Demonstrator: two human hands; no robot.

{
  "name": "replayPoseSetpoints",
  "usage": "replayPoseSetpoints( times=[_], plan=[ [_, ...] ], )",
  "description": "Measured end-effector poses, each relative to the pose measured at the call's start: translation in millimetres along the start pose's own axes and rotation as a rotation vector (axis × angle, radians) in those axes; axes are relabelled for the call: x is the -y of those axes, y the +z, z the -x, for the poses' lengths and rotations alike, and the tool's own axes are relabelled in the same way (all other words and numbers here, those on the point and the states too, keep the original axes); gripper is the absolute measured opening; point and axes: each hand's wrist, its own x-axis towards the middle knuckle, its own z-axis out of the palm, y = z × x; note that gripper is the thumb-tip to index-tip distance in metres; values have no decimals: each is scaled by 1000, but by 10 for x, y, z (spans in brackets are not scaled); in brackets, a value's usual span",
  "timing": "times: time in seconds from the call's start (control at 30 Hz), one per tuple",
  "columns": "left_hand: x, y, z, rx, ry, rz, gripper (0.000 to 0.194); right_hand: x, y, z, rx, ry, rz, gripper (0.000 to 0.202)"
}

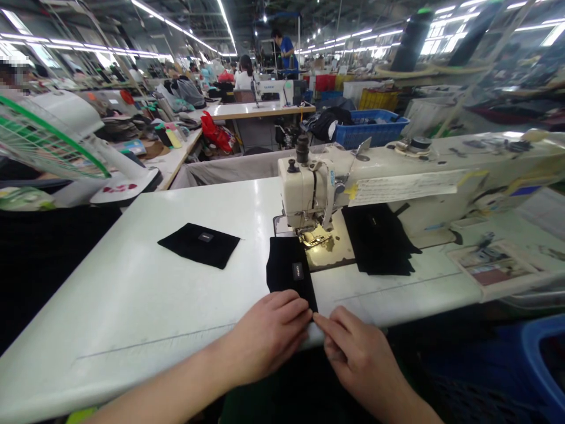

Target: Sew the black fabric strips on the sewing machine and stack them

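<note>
A black fabric piece [282, 259] with a small dark label lies in front of the sewing machine [309, 194], its far edge close to the lit presser foot [315, 237]. My left hand [276, 330] rests on its near end, fingers bent and closed on the cloth. At the near right corner of the same piece, my right hand [357, 347] pinches the edge, its fingertips almost meeting those of my left. Another labelled black piece [198, 246] lies flat to the left. Under the machine arm sits a stack of black pieces [382, 241].
A parts tray [494, 268] stands at the right of the white table [176, 306]. A green-rimmed fan [53, 135] is at the left. Blue baskets stand behind the machine [371, 128] and at lower right [542, 347]. A person in blue [286, 50] stands far back.
</note>
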Motion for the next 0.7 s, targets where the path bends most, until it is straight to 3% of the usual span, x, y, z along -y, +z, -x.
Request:
replayPoseSetpoints(
  times=[0.17,0.37,0.7],
  plan=[
    [-64,60,104,-32,49,-104,29,-10,-12,-5,14,22,35,44],
    [-28,15,29,-38,55,-141,26,-25,-80,-107,137,115,-83,45],
    [25,-19,-16,-41,47,-130,26,-39,-117,-277,208,199,-128,43]
  ],
)
